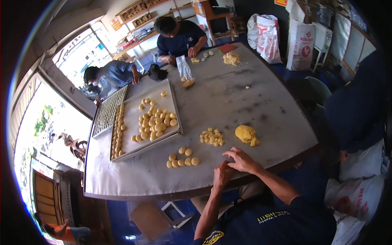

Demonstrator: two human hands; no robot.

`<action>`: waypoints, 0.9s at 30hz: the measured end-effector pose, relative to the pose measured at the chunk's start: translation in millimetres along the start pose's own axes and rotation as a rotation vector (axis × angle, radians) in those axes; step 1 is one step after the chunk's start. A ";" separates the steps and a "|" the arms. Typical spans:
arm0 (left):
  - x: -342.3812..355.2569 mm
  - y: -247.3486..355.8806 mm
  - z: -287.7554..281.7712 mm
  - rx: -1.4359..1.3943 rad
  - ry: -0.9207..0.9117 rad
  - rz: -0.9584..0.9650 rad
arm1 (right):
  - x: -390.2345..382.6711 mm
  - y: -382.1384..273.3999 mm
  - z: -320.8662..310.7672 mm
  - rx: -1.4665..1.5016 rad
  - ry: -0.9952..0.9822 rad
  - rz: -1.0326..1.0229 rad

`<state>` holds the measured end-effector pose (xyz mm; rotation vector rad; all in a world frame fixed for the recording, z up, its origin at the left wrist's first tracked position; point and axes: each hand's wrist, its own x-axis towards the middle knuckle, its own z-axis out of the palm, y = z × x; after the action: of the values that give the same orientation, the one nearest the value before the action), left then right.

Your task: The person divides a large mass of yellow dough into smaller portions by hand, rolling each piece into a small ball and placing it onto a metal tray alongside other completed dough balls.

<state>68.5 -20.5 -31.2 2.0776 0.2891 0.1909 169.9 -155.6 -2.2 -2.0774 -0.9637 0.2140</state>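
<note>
My left hand (222,174) is closed at the table's near edge. Right against it, my right hand (241,159) is curled, its thumb side meeting the left fingers. Whatever lies between them is hidden. Just beyond the hands sits a yellow lump of dough (244,133), with a cluster of small cut dough pieces (212,138) to its left. Several smooth round dough balls (181,163) stand on the metal tabletop left of my hands.
A large tray (130,116) of dough balls lies to the left, with a tray of small rows (107,116) beyond it. Two people work across the table (245,98), near a clear bag (184,69) and crumbled dough (231,59). A stool (150,220) stands below; sacks (301,45) line the right.
</note>
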 end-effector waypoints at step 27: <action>4.7 -32.4 -36.3 0.277 0.135 0.199 | -33.7 75.6 -28.7 -0.064 0.565 0.267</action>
<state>59.8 26.6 -41.2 2.3729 0.1980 0.4333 201.9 -224.9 -45.1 -2.1461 -0.3559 -0.2630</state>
